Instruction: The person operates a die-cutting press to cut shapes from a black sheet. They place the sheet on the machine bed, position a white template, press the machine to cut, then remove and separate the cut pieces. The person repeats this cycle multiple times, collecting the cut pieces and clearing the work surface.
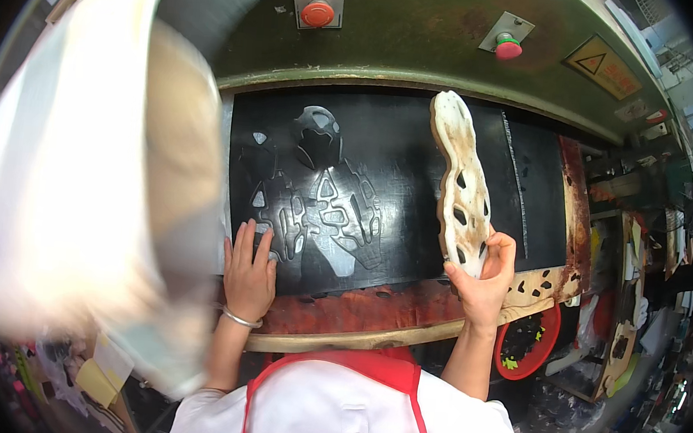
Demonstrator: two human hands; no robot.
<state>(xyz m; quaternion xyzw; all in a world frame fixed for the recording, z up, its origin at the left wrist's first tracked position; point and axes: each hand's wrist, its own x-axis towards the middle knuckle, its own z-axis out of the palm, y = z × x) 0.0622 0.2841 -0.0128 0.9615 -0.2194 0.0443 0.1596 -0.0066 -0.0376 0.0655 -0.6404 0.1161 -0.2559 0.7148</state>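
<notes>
My right hand (486, 285) grips the near end of a long, sole-shaped cutting die (465, 165), white with brown stains, a wavy edge and several dark holes. The die is held over the right half of a black rubber sheet (403, 139). Flat on the sheet's near left edge lies my left hand (249, 278), fingers spread, with a bangle at the wrist. Just beyond its fingertips are cut outlines and openings (334, 211) in the sheet. A loose-looking black cut piece (319, 136) lies farther back.
A green machine body (412, 32) with a red button (318, 14) and a pinkish-red button (508, 47) spans the back. A large blurred pale object (96, 153) covers the left side. Below the worn wooden edge (378, 331), a red basin (545, 349) holds black scraps.
</notes>
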